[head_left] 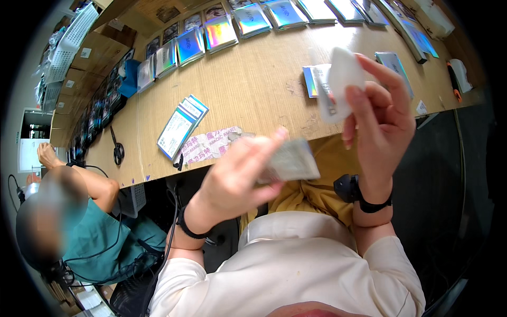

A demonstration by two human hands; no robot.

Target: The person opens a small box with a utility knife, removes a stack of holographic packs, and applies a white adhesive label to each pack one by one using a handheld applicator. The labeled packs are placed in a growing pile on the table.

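White sleeve (343, 84); grey card stack (290, 161); iridescent packs (219, 31)

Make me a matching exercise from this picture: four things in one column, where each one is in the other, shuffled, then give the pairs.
Things:
1. stack of cards
2. white sleeve
3. blue-edged card pile
4. orange-handled cutter

Places:
A. on the wooden table, near its front edge, left of both hands
B. pinched in the left hand
C. at the table's far right
D. held up in the right hand

Pairs: 1-B, 2-D, 3-A, 4-C
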